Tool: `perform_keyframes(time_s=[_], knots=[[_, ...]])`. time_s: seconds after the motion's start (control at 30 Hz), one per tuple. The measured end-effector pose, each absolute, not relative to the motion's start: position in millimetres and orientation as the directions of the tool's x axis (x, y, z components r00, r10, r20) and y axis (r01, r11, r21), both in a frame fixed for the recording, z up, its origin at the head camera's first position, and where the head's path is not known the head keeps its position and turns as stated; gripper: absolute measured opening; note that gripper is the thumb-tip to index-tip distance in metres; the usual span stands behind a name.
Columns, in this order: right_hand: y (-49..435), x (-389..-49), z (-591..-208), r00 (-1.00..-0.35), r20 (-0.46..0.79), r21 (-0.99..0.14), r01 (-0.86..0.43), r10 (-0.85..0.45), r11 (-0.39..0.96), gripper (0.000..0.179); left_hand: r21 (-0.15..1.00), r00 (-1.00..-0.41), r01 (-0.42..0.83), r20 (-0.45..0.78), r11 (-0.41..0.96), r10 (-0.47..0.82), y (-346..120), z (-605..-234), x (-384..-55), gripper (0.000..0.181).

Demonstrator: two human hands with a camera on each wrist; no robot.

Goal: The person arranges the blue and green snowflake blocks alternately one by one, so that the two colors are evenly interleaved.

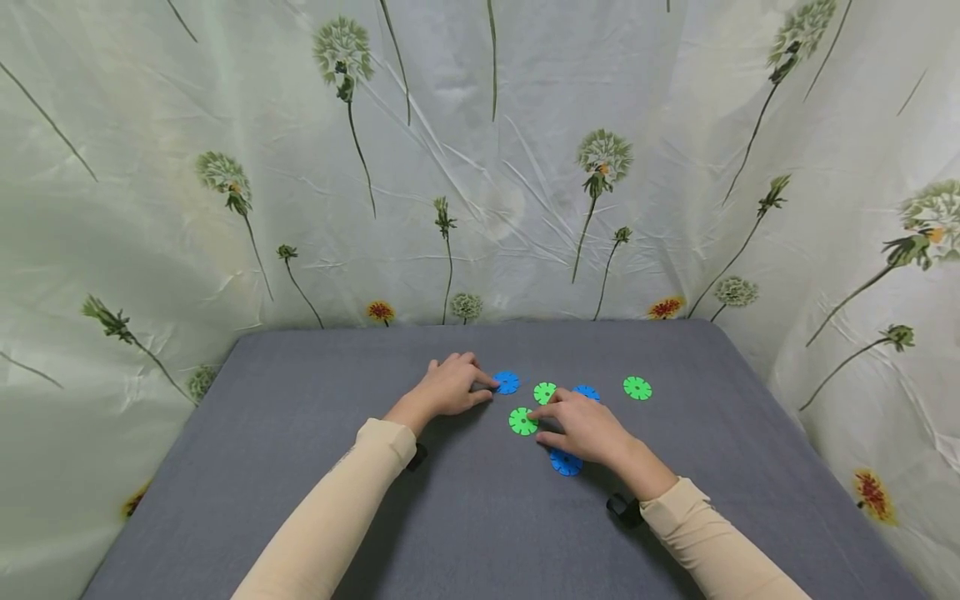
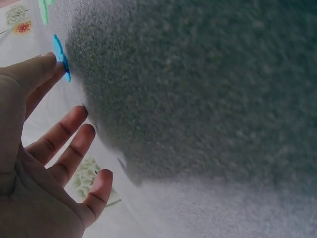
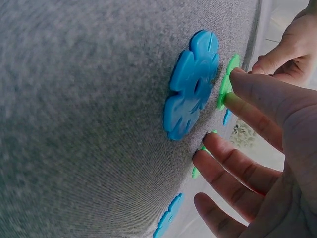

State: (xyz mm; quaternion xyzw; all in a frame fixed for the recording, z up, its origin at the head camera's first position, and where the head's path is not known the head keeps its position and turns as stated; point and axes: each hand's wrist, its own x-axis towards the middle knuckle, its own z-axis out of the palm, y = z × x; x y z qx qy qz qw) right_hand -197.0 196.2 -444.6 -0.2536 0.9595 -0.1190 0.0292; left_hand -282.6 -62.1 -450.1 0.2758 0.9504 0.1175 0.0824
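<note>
Slotted, flower-shaped plastic discs lie flat on the grey tabletop. My left hand (image 1: 448, 387) reaches in from the left, its index fingertip at the edge of a blue disc (image 1: 507, 382); the other fingers are loosely spread in the left wrist view. With its index fingertip, my right hand (image 1: 585, 427) touches a green disc (image 1: 521, 422), thumb held apart below. Under that hand lies another blue disc (image 1: 566, 463), partly covered in the head view but plain as the large blue disc (image 3: 193, 89) in the right wrist view.
Just beyond the right hand are a second green disc (image 1: 543, 392) and a partly hidden blue disc (image 1: 587, 390). Farther right lies a lone green disc (image 1: 637, 388). A dandelion-print curtain (image 1: 510, 167) hangs around the grey table (image 1: 480, 533).
</note>
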Motion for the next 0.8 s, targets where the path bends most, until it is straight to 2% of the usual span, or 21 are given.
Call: perform_keyframes(time_s=[0.33, 0.6, 0.8], knots=[[195.2, -196.3, -441.6, -0.873, -0.006, -0.256, -0.470, -0.488, 0.845, 0.032, 0.316, -0.834, 0.510, -0.046, 0.800, 0.550, -65.8, -450.3, -289.8, 0.018], [195.3, -196.3, -442.4, -0.872, -0.005, -0.250, -0.472, -0.489, 0.845, 0.032, 0.371, -0.857, 0.440, -0.099, 0.818, 0.506, -59.6, -452.9, -296.4, 0.045], [195.5, -196.4, -443.9, -0.873, 0.006, -0.253, -0.473, -0.488, 0.844, 0.032, 0.378, -0.858, 0.405, -0.157, 0.832, 0.489, -54.3, -451.5, -297.7, 0.050]])
